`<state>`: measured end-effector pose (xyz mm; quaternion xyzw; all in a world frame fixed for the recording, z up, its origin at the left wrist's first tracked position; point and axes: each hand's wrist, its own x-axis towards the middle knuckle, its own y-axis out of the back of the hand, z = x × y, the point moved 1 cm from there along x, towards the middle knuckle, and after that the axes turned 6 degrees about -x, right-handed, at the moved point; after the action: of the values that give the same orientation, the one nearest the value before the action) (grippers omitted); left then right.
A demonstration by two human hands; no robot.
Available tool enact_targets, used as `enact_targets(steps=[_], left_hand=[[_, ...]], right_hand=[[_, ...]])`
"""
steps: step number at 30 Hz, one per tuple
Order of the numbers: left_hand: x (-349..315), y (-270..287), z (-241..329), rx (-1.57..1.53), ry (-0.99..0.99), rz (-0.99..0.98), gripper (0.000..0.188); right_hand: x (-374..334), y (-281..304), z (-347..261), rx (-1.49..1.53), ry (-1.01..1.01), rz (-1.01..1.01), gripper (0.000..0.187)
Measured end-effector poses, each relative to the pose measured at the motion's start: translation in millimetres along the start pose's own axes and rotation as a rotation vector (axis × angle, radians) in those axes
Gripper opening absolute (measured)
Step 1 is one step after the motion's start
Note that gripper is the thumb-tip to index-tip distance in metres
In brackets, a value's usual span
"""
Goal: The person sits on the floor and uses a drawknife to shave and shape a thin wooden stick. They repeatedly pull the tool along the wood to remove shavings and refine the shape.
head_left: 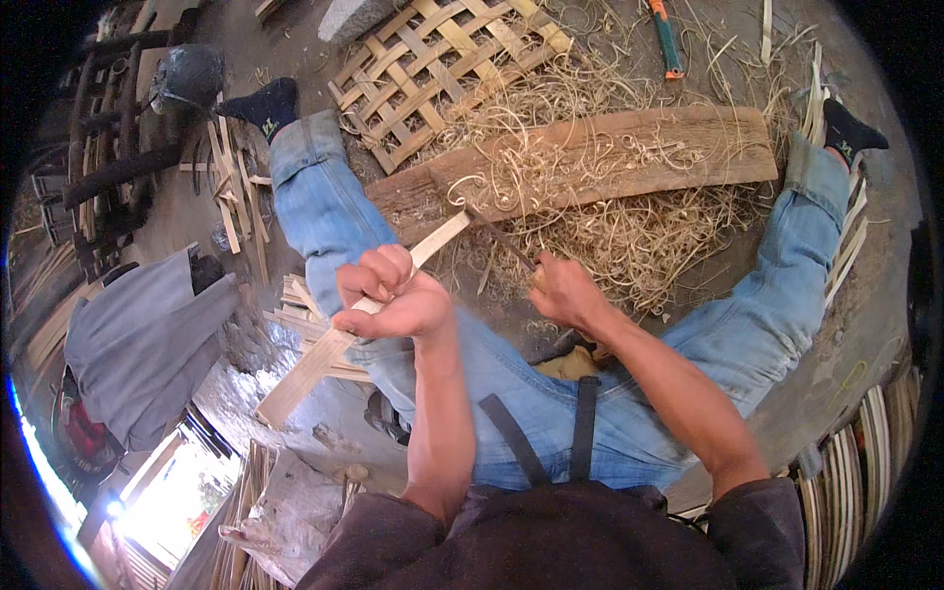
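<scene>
My left hand (401, 295) is closed round a pale flat wooden strip (307, 376), which slants from lower left up toward the middle. My right hand (572, 293) grips a knife (507, 242), its handle mostly hidden in the fingers. The dark, narrow blade meets the strip at its upper end, where a thin curl of shaving (460, 187) shows. Just beyond both hands, a long brown wooden board (629, 157) lies between my outstretched legs, with curly shavings (639, 251) on it and heaped along its near side.
A woven lattice of flat strips (442, 74) lies beyond the board, near an orange-and-green tool handle (666, 44). Loose strips (236, 182) are by my left foot. Grey cloth (147, 339) hangs at the left. Stacked strips (855, 462) stand at the lower right.
</scene>
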<state>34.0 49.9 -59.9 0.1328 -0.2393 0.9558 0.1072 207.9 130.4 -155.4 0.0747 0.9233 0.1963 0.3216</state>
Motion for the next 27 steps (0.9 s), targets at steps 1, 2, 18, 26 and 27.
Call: enact_targets(steps=[1, 2, 18, 26, 27], left_hand=[[-3.3, 5.1, 1.2, -0.013, 0.015, -0.002, 0.062], [-6.4, 10.0, 2.1, -0.025, 0.03, -0.004, 0.062], [2.7, 8.2, 18.6, 0.025, -0.044, 0.073, 0.061], [5.8, 6.2, 0.9, 0.017, -0.014, 0.016, 0.062], [1.9, 10.8, 2.8, 0.024, -0.009, 0.009, 0.062]], right_hand=[[-3.7, -1.0, -3.9, 0.023, 0.054, 0.016, 0.042], [-8.9, -1.2, -8.8, 0.047, 0.106, 0.032, 0.04], [-27.7, 10.7, -34.6, -0.032, 0.149, -0.055, 0.037], [-13.7, 7.8, -16.3, -0.13, 0.109, -0.004, 0.035], [-21.7, 6.4, -20.3, -0.123, 0.122, -0.01, 0.034]])
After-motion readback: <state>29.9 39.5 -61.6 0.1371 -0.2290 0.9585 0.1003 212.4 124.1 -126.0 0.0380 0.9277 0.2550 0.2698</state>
